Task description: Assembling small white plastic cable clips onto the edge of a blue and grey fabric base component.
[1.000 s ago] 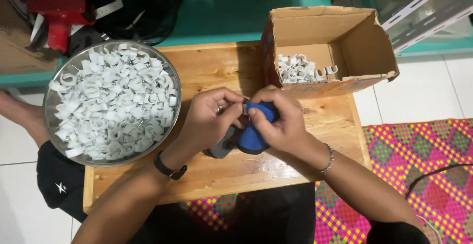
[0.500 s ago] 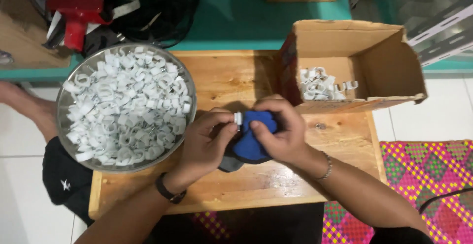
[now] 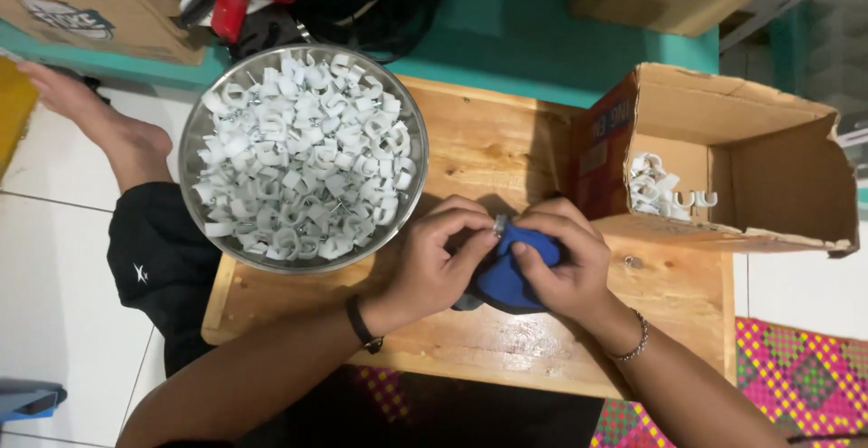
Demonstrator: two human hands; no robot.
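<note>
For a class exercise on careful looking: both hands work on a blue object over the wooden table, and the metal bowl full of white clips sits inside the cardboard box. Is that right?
Not quite. The head view shows the metal bowl of white clips on the wooden table, to the left of the cardboard box, not inside it. The rest holds: the left hand and right hand work on the blue object.

Shiny metal bowl [image 3: 194, 132], wood table [image 3: 488, 141]

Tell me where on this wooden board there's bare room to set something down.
Bare wood shows on the wooden board between the metal bowl and the cardboard box, also along its near edge under the wrists. The middle is crowded: left hand and right hand pinch a blue object.
</note>
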